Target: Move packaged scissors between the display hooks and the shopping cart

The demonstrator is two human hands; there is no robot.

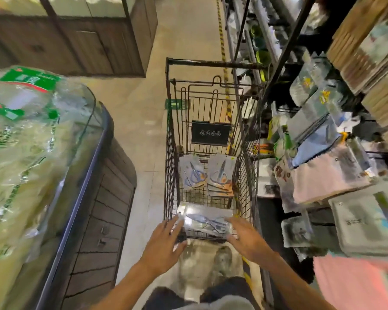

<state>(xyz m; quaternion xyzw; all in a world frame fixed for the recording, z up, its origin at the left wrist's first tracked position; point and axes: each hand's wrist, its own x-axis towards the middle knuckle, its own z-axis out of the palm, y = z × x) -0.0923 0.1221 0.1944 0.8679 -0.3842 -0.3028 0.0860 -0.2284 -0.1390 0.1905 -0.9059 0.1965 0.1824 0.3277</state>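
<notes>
Blue-handled scissors packs (205, 222) held flat above shopping cart's (169, 139) near end, left hand (166, 237) and right hand (244, 234) flanking, fingers (175, 222) straight against edges. Single pack (192, 172) and stacked packs (221, 179) already in cart bed. Direction of transfer unclear; remaining count unknowable.

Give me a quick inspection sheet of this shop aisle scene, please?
Surface: wire shopping cart on a tiled floor.
Job's things: two piles of packaged scissors on the cart's bottom; a nearer stack of packs between both hands.
Clutter: nothing seen in the cart.
Hands: left hand and right hand at the stack's ends, fingers fairly straight.
Cables: nothing seen.
Surroundings: display rack of hanging goods on the right; bagged produce on a counter on the left.
</notes>
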